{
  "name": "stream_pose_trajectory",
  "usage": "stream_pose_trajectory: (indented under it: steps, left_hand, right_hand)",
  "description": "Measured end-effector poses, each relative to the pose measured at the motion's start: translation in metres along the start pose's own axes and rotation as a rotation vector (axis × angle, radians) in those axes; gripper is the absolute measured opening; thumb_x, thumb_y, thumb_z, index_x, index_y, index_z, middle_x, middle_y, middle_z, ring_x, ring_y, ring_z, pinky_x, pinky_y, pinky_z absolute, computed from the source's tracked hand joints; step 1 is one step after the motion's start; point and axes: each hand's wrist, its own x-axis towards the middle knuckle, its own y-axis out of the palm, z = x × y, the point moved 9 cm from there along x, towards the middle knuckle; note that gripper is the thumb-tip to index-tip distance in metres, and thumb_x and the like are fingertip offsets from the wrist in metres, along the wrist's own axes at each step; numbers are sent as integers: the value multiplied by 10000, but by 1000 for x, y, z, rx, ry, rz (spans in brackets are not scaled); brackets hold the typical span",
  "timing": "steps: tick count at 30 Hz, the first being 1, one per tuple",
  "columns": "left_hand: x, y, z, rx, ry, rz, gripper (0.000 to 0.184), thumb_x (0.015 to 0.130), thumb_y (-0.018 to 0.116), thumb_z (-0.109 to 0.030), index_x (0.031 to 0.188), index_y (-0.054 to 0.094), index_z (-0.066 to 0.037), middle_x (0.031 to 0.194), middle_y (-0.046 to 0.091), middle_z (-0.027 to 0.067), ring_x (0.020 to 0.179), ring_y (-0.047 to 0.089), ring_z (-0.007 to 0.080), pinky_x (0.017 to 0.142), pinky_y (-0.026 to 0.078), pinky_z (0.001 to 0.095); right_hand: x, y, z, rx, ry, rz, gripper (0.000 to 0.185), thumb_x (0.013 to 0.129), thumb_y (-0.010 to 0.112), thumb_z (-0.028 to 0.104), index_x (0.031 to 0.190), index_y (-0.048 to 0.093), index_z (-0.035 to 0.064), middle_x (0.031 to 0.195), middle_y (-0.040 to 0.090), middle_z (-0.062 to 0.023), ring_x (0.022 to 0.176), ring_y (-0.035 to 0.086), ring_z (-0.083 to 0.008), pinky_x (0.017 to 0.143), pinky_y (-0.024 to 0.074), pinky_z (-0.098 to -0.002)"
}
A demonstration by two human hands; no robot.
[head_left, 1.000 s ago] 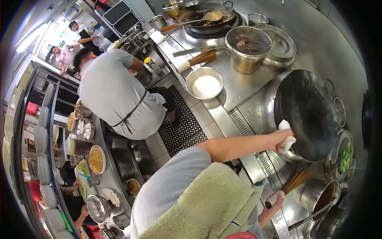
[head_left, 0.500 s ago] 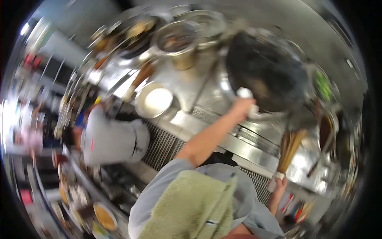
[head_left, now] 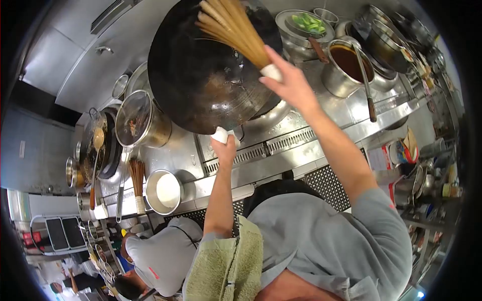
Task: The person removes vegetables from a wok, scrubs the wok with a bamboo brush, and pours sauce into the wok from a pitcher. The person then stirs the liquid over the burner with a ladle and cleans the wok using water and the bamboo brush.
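Note:
A large dark wok [head_left: 186, 70] is tipped up at the top centre, with wet shiny patches inside. My left hand [head_left: 224, 148] is closed around a white cloth [head_left: 220, 134] at the wok's near rim. Above the wok's right part, my right hand [head_left: 288, 83] grips the white-wrapped handle of a bamboo brush [head_left: 233, 30]. The brush's bristles fan out to the upper left over the wok. Whether they touch its surface I cannot tell.
A strainer on a pot [head_left: 135, 120], a second brush [head_left: 136, 178] and a pot of white contents [head_left: 168, 190] stand left. On the right are a pot of brown sauce [head_left: 346, 62] with a ladle and green vegetables [head_left: 309, 22]. A co-worker [head_left: 163, 256] bends at lower left.
The brush in my right hand has moved up from the counter's front edge to over the wok. The wok is now tilted, my left hand still at its rim. The view has turned.

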Motion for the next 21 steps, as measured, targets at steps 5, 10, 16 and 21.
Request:
stream_pose_trajectory:
  steps: [5, 10, 16, 21]
  left_hand:
    - [0, -3, -15, 85, 127, 4, 352, 705, 615, -50, 1018, 479, 34, 826, 580, 103, 729, 567, 197, 691, 471, 343]
    - [2, -6, -6, 36, 87, -39, 369, 704, 627, -51, 1031, 487, 44, 850, 613, 132, 757, 611, 235, 694, 483, 361]
    - [0, -10, -14, 112, 199, -3, 385, 711, 620, -16, 1062, 481, 59, 886, 613, 172, 809, 622, 287, 748, 484, 381]
    - [5, -8, -33, 16, 151, 9, 447, 690, 630, -13, 1108, 479, 31, 922, 609, 160, 840, 610, 309, 795, 475, 392]
  right_hand:
    - [-73, 35, -56, -830, 10, 879, 660, 842, 560, 144, 1437, 299, 255, 1020, 590, -223, 963, 610, -350, 829, 498, -446]
    - [-9, -44, 50, -1228, -60, 712, 647, 799, 554, 80, 1407, 378, 219, 978, 618, -193, 864, 642, -330, 741, 538, -406]
    - [-51, 24, -36, -1000, 32, 790, 639, 770, 548, 93, 1387, 400, 163, 939, 657, -198, 854, 660, -328, 768, 541, -406]
    - [-4, -38, 44, -1225, -161, 611, 589, 784, 534, 87, 1361, 436, 155, 885, 656, -170, 822, 660, -323, 728, 547, -416]
